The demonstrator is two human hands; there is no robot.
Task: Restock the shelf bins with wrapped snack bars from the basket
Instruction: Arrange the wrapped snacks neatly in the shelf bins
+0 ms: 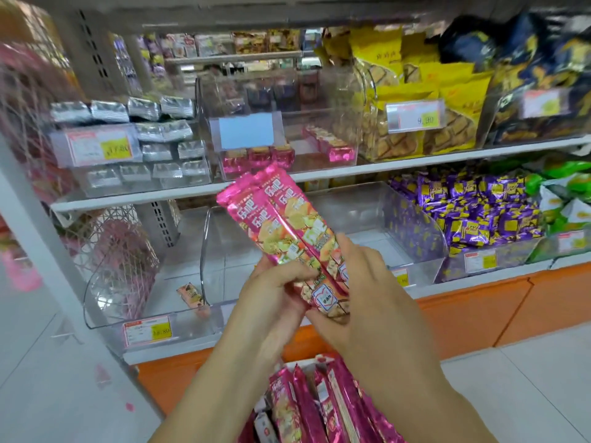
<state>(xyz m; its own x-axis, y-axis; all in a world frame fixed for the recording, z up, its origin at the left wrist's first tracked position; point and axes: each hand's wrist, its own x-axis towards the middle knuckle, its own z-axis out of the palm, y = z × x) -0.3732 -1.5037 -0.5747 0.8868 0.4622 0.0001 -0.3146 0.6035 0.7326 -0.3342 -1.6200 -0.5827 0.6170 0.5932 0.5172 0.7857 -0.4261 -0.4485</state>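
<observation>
Holding two snack bars (281, 219) up at the shelf's front edge, above the basket (303, 366).
Left grip (271, 298) wraps their lower ends; right grip (361, 298) pinches the same ends. Foil looks light, slick and crinkly, contents probably brittle: take them mid-length, no squeeze. Part-filled bin (287, 129) mid upper shelf.

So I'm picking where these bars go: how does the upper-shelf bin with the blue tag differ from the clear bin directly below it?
The upper bin holds pink wrapped bars along its front and right side; the lower bin shows none in the part in view. The upper bin's tag is plain pale blue; the lower bin's tag is white with a yellow patch. Both are clear plastic.
</observation>
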